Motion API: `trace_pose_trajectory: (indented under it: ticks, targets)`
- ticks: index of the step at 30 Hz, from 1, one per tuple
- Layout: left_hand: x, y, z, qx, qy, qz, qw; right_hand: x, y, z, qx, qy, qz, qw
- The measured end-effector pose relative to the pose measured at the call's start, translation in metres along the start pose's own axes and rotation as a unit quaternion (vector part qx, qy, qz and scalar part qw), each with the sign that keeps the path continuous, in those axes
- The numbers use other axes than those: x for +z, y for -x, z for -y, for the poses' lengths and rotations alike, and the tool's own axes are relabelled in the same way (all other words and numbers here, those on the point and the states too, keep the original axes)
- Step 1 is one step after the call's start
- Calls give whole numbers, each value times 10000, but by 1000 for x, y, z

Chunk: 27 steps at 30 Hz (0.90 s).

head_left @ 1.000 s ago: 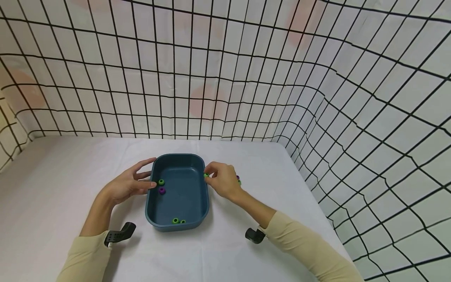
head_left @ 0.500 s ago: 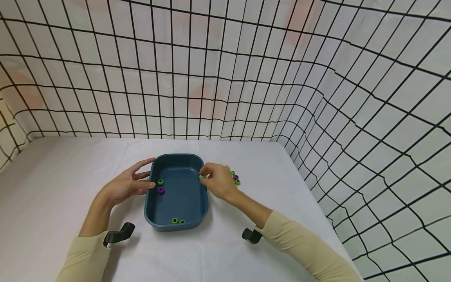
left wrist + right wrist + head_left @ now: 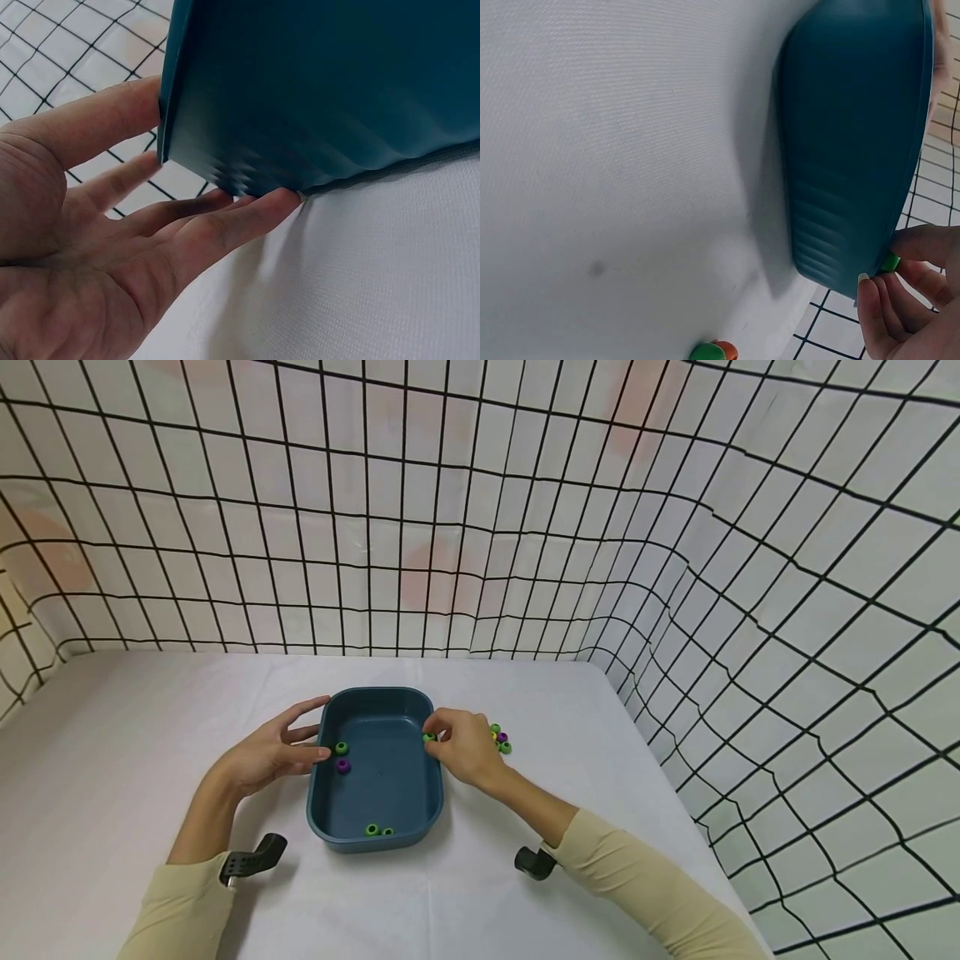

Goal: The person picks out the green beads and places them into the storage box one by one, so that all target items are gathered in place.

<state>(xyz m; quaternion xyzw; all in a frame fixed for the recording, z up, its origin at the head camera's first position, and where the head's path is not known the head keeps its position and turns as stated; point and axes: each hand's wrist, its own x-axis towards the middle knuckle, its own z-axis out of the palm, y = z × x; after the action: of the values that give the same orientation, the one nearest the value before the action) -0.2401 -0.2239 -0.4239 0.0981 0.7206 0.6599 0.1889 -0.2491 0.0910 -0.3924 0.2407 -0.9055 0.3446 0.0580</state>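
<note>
A right hand (image 3: 467, 745) pinches a green bead (image 3: 429, 737) at the right rim of a blue tray (image 3: 390, 789), just below center frame — likely light, hard and apt to roll, best held across its sides — as the left hand (image 3: 273, 752), fingers spread, touches the tray's left side.

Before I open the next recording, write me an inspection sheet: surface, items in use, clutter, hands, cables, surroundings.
Surface: white cloth, lightly creased.
Items in use: blue tray holding three green beads and a purple bead; a small group of loose beads on the cloth to the tray's right, partly hidden, exact count unclear.
Clutter: nothing seen.
Left hand: touches the tray's left side.
Right hand: pinches another green bead at the tray's right rim.
Cables: nothing seen.
Surroundings: black wire grid behind and to the right, with pale sheeting behind it.
</note>
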Motion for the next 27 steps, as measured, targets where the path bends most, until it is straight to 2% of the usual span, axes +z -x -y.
trace_pose_trajectory:
  ticks: [27]
  targets:
    - [3,1,-1,-33,8,-31,10000,-3,4,2,20,-71,20,10000]
